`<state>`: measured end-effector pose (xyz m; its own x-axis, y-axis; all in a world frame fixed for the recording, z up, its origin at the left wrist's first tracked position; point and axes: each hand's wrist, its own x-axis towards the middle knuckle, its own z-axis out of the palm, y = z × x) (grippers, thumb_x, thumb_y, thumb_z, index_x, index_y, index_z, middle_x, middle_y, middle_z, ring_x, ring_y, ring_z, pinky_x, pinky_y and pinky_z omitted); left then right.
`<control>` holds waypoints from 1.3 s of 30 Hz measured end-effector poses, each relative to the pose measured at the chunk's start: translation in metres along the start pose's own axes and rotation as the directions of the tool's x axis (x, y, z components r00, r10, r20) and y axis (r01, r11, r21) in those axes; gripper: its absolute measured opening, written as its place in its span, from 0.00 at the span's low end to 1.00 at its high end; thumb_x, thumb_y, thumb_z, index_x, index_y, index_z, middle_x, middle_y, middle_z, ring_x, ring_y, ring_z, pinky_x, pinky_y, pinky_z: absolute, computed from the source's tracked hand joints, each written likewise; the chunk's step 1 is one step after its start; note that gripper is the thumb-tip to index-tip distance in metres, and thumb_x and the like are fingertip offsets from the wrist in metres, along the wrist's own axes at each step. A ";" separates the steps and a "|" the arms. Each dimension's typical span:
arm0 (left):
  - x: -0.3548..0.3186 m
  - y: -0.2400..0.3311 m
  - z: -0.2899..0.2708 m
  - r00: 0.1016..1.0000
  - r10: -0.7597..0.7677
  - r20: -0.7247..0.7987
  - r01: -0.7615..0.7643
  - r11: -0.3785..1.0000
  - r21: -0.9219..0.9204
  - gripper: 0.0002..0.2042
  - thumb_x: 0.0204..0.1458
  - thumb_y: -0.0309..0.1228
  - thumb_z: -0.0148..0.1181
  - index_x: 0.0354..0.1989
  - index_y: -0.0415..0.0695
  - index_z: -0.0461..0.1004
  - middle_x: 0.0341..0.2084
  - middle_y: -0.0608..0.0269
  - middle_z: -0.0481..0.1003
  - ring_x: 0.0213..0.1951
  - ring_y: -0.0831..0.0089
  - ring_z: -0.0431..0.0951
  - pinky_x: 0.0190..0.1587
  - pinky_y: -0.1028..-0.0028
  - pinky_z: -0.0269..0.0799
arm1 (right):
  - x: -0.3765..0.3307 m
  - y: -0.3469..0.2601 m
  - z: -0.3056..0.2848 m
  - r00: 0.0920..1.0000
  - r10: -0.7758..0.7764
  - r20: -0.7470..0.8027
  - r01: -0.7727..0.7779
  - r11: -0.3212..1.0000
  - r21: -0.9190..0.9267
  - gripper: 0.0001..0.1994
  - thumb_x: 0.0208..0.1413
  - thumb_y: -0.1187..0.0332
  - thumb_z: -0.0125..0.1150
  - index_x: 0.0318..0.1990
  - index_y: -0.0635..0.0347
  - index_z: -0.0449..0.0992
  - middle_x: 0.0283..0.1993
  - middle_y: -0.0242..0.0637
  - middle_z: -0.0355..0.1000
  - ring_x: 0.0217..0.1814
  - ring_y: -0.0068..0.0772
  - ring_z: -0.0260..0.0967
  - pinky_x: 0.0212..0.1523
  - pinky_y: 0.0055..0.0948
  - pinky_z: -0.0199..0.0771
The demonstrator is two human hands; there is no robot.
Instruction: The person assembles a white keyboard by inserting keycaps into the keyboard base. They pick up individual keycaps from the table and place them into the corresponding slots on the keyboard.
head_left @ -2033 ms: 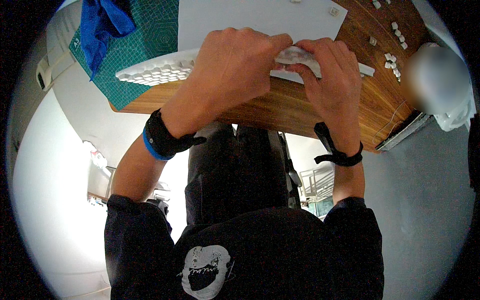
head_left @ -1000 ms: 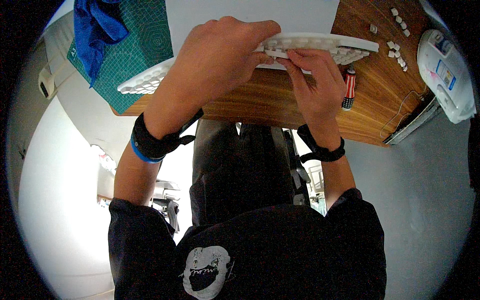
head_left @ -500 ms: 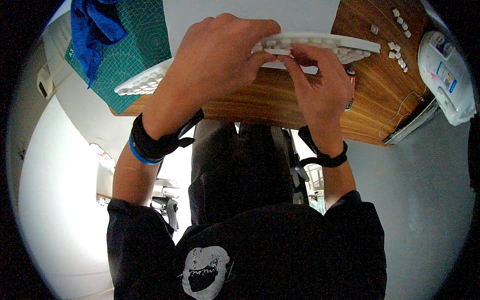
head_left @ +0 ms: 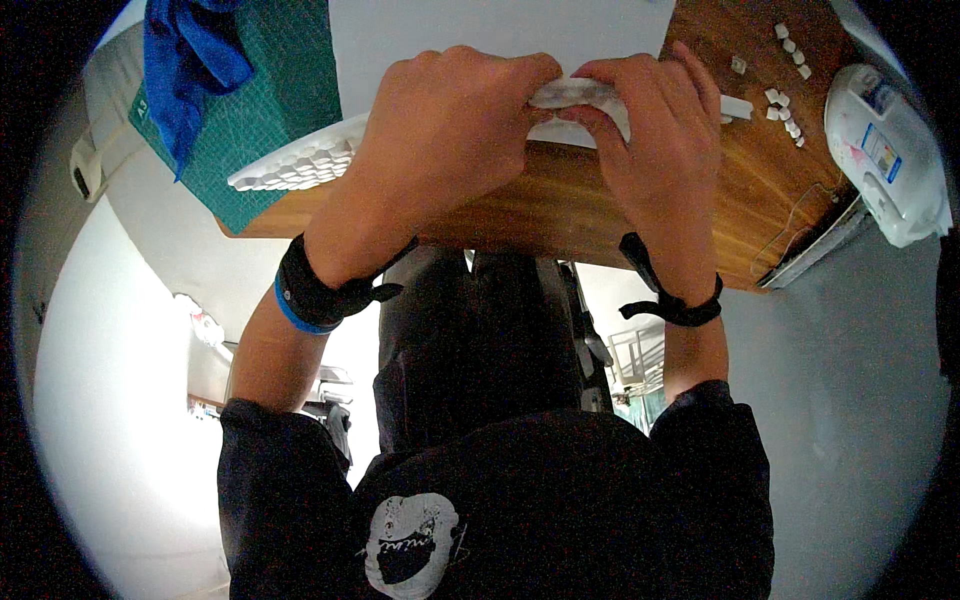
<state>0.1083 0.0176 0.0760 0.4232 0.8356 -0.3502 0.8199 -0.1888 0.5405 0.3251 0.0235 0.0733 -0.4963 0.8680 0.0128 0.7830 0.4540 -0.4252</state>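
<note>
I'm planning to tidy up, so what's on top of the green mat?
A blue cloth lies on the mat. The left end of the keyboard crosses its near part, touching or raised, I can't tell. Whatever is under the cloth is covered.

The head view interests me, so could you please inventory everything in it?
keyboard: one, white, upper centre
loose keycaps: about ten, white, upper right
cutting mat: one, green, upper left
cloth: one, blue, over the cutting mat
sheet: one, white, top centre
desk: one, brown, upper half
package: one, white, far right
strip: one, grey, desk's right edge
background: pale, sides, uncountable
trousers: one pair, black, centre
shirt: one, black, bottom
wristbands: two, black, one blue-edged, on wrists
left hand: one, bare, gripping the keyboard
right hand: one, bare, gripping the keyboard
</note>
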 end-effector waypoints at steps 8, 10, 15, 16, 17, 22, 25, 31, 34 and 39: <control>0.003 -0.002 -0.007 0.998 -0.052 0.034 0.053 0.998 -0.037 0.17 0.59 0.36 0.66 0.56 0.51 0.77 0.36 0.53 0.84 0.40 0.48 0.85 0.41 0.52 0.81 | 0.005 0.011 0.005 0.987 0.092 -0.134 -0.068 0.983 0.173 0.18 0.58 0.65 0.70 0.55 0.50 0.79 0.54 0.39 0.77 0.62 0.48 0.71 0.71 0.52 0.65; 0.010 -0.002 -0.014 0.994 -0.063 0.093 0.067 0.997 -0.047 0.18 0.61 0.38 0.66 0.58 0.50 0.76 0.38 0.53 0.84 0.41 0.49 0.85 0.42 0.53 0.80 | 0.005 0.034 -0.002 0.925 0.242 -0.294 -0.197 0.965 0.176 0.17 0.61 0.65 0.69 0.56 0.51 0.79 0.55 0.41 0.76 0.63 0.50 0.71 0.70 0.52 0.67; 0.024 -0.014 -0.016 0.987 -0.076 0.145 0.089 0.992 -0.087 0.25 0.62 0.41 0.65 0.69 0.56 0.72 0.55 0.43 0.80 0.56 0.46 0.81 0.57 0.54 0.78 | -0.028 0.127 0.004 0.740 0.513 -0.434 -0.496 0.853 0.163 0.15 0.65 0.65 0.68 0.57 0.53 0.79 0.56 0.50 0.75 0.61 0.55 0.71 0.64 0.52 0.72; 0.025 -0.015 -0.017 0.979 -0.095 0.179 0.112 0.990 -0.085 0.27 0.63 0.41 0.65 0.71 0.57 0.71 0.58 0.42 0.79 0.57 0.46 0.80 0.58 0.55 0.77 | -0.032 0.131 0.005 0.770 0.512 -0.382 -0.500 0.855 0.137 0.15 0.65 0.65 0.68 0.57 0.54 0.80 0.55 0.50 0.75 0.60 0.56 0.72 0.63 0.51 0.73; 0.026 -0.018 -0.017 0.981 -0.085 0.173 0.100 0.991 -0.083 0.28 0.62 0.41 0.65 0.72 0.57 0.69 0.59 0.41 0.78 0.58 0.44 0.79 0.59 0.54 0.76 | -0.035 0.135 0.007 0.796 0.509 -0.327 -0.502 0.858 0.111 0.14 0.65 0.66 0.68 0.56 0.55 0.80 0.55 0.51 0.75 0.59 0.56 0.72 0.62 0.51 0.73; 0.027 -0.032 -0.007 0.998 0.006 0.067 -0.002 0.999 -0.053 0.34 0.58 0.43 0.70 0.74 0.58 0.66 0.60 0.41 0.76 0.62 0.40 0.75 0.64 0.50 0.71 | -0.047 0.160 0.039 0.831 0.475 -0.290 -0.458 0.880 0.128 0.12 0.65 0.66 0.69 0.52 0.58 0.82 0.49 0.49 0.78 0.51 0.51 0.75 0.55 0.46 0.75; 0.031 -0.032 -0.003 1.000 0.003 0.018 -0.001 0.995 -0.096 0.36 0.54 0.43 0.73 0.73 0.57 0.67 0.54 0.43 0.78 0.59 0.41 0.76 0.63 0.49 0.70 | -0.032 0.133 0.020 0.806 0.437 -0.399 -0.440 0.894 0.090 0.09 0.65 0.66 0.70 0.48 0.59 0.84 0.41 0.43 0.81 0.40 0.39 0.78 0.43 0.37 0.78; 0.037 -0.040 0.013 0.994 0.046 -0.095 -0.051 0.997 -0.053 0.33 0.52 0.40 0.75 0.68 0.59 0.73 0.44 0.49 0.76 0.49 0.45 0.77 0.56 0.52 0.73 | -0.019 0.064 0.005 0.861 0.506 -0.045 -0.434 0.779 0.452 0.11 0.65 0.63 0.67 0.50 0.56 0.83 0.50 0.44 0.78 0.54 0.48 0.76 0.55 0.43 0.77; 0.040 -0.046 0.021 0.991 0.077 -0.110 -0.086 0.993 -0.081 0.31 0.52 0.38 0.75 0.68 0.60 0.75 0.42 0.50 0.75 0.48 0.47 0.76 0.56 0.54 0.73 | -0.014 0.053 0.014 0.947 0.322 -0.012 -0.283 0.848 0.448 0.10 0.65 0.66 0.65 0.50 0.57 0.82 0.52 0.44 0.76 0.54 0.47 0.76 0.55 0.45 0.77; 0.040 -0.049 0.026 0.984 0.108 -0.140 -0.120 0.989 -0.082 0.32 0.51 0.37 0.75 0.69 0.62 0.76 0.40 0.52 0.73 0.45 0.48 0.75 0.52 0.54 0.73 | -0.009 0.049 0.031 0.966 0.256 0.046 -0.245 0.834 0.494 0.11 0.65 0.68 0.64 0.52 0.59 0.81 0.52 0.45 0.75 0.53 0.48 0.76 0.55 0.44 0.78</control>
<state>0.0947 0.0464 0.0155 0.4509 0.8745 -0.1789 0.7288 -0.2450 0.6394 0.3563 0.0313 0.0245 -0.2956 0.9453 -0.1379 0.5894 0.0668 -0.8051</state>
